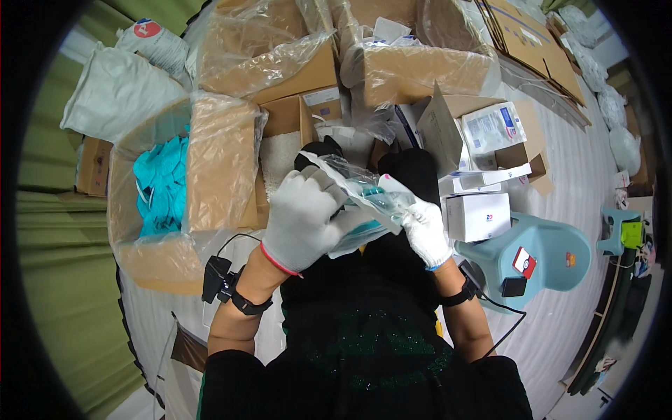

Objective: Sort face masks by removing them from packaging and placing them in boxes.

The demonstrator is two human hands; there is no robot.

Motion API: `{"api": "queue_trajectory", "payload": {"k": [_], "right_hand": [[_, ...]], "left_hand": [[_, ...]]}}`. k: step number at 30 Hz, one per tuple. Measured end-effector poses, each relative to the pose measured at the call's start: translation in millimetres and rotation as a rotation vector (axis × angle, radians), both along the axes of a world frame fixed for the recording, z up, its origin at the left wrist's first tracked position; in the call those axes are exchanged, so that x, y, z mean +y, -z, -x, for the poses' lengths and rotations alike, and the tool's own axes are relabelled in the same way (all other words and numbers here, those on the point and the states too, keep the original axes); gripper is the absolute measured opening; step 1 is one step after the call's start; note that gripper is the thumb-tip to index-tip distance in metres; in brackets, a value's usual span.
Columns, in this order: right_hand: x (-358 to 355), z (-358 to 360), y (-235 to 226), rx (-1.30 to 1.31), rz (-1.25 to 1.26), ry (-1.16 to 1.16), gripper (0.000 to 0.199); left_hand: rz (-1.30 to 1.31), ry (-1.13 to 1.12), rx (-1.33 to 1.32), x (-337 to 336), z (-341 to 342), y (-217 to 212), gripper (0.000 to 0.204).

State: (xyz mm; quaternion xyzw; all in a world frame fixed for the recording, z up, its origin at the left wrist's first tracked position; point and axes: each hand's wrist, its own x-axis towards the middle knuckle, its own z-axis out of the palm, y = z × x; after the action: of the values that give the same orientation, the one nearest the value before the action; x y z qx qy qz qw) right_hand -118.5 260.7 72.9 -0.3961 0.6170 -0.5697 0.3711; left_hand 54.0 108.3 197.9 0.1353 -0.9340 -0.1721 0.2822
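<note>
Over my lap, a clear plastic bag (381, 203) with a white upper edge is stretched between my two gloved hands. A teal piece (364, 227) shows through and below the film; its full shape is hidden. My left hand (302, 220), in a grey-white glove with a red cuff, is closed at the bag's left side, thumb pointing right across it. The right hand (427, 234), in a white glove with a blue cuff, grips the bag's right edge. To the left, a plastic-lined carton (220, 164) holds a heap of teal folded pieces (162, 185) resembling face masks.
Two lined cartons (427, 70) stand ahead. An open box (535, 143) with a flat white packet (493, 129) is at the right, above a small white box (479, 217). A blue plastic stool (567, 245) carries a red-and-white box and a dark device. White sacks (122, 91) lie far left.
</note>
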Motion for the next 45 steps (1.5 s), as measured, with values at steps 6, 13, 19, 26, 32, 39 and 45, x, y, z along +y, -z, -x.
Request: {"api": "queue_trajectory", "payload": {"k": [6, 13, 19, 26, 32, 39, 45], "right_hand": [[-2, 2, 6, 0.050, 0.036, 0.048, 0.018], [-6, 0, 1, 0.220, 0.022, -0.004, 0.018], [2, -1, 25, -0.255, -0.056, 0.062, 0.015], [2, 4, 16, 0.101, -0.082, 0.053, 0.019], [1, 5, 28, 0.037, -0.023, 0.049, 0.021], [0, 0, 29, -0.007, -0.076, 0.102, 0.019], [-3, -8, 28, -0.127, -0.067, 0.112, 0.018]], "left_hand": [[-0.334, -0.136, -0.005, 3, -4, 20, 0.015], [-0.343, -0.083, -0.073, -12, -11, 27, 0.021], [0.005, -0.360, 0.483, -44, -52, -34, 0.023], [-0.355, -0.311, 0.231, -30, -85, -57, 0.019], [-0.307, -0.027, 0.019, 1, -40, 0, 0.006], [-0.034, -0.026, 0.185, 11, -46, 3, 0.017], [0.105, -0.159, 0.080, 15, -42, 30, 0.023]]}}
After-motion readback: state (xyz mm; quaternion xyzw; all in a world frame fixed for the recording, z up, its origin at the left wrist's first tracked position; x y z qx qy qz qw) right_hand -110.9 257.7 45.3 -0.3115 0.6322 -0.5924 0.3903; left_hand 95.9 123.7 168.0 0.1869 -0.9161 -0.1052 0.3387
